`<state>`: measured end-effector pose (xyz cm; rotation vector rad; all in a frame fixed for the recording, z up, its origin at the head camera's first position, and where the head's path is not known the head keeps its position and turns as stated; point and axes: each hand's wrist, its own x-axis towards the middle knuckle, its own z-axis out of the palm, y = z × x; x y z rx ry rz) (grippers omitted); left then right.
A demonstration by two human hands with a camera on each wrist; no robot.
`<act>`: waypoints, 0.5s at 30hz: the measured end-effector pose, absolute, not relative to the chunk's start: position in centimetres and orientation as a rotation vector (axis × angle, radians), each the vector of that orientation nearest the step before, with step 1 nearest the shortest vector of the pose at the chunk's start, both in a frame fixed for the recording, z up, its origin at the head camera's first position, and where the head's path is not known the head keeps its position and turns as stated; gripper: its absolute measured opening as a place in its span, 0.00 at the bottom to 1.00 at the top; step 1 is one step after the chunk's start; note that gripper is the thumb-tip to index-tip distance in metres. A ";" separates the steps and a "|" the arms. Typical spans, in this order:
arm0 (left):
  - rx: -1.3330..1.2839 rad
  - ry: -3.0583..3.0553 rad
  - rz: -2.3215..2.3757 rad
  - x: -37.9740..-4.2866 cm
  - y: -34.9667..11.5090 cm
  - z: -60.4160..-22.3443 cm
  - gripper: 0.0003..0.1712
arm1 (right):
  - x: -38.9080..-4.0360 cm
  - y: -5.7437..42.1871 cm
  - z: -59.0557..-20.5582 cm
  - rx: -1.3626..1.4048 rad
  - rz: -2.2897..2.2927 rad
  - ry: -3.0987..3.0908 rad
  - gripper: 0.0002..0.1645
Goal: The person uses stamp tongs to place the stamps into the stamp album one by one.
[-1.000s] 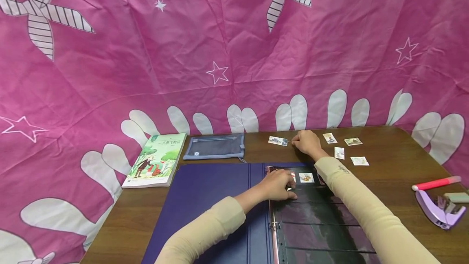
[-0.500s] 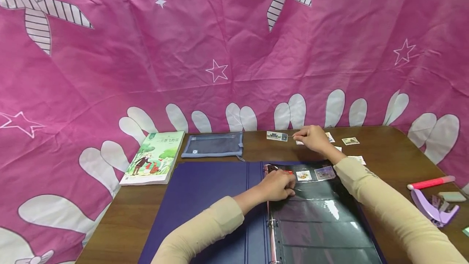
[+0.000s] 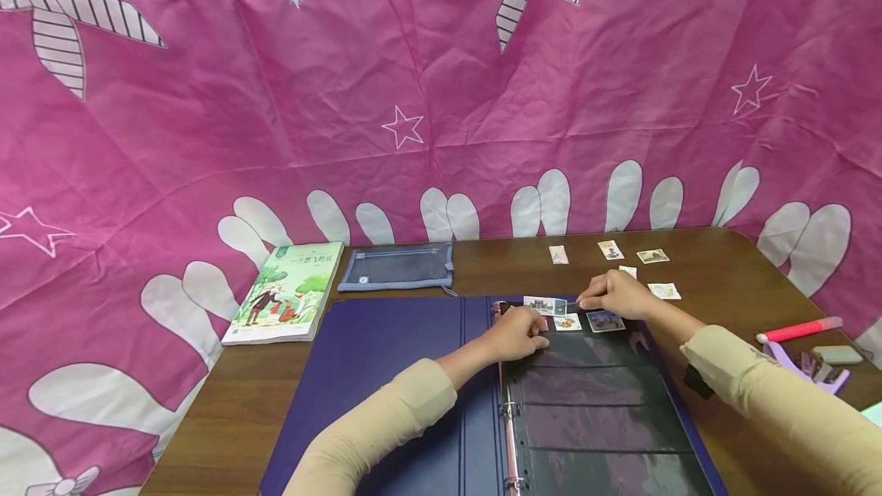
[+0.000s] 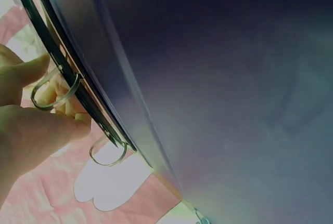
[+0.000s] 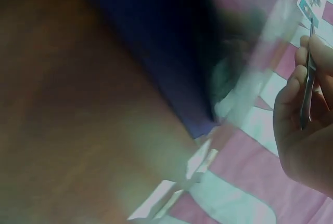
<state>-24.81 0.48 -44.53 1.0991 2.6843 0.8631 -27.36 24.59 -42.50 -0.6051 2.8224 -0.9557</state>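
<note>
- Right hand (image 3: 615, 295): I pinch tweezers (image 5: 308, 91) carrying a stamp strip (image 3: 544, 305), sparing it fingerprints.
- Left hand (image 3: 515, 333): fingers curled, pressing the album page (image 3: 592, 396) flat beside the binder rings (image 4: 54, 91).

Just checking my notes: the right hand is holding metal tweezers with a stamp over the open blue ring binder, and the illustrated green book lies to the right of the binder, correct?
Not quite. The illustrated green book lies to the left of the open blue ring binder, as the head view shows. The rest stands: the right hand holds metal tweezers with a stamp over the binder.
</note>
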 end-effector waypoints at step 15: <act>1.085 2.671 0.878 -25.0 0.8 -44.5 0.10 | -27.5 26.5 -42.1 -0.807 -1.037 2.464 0.12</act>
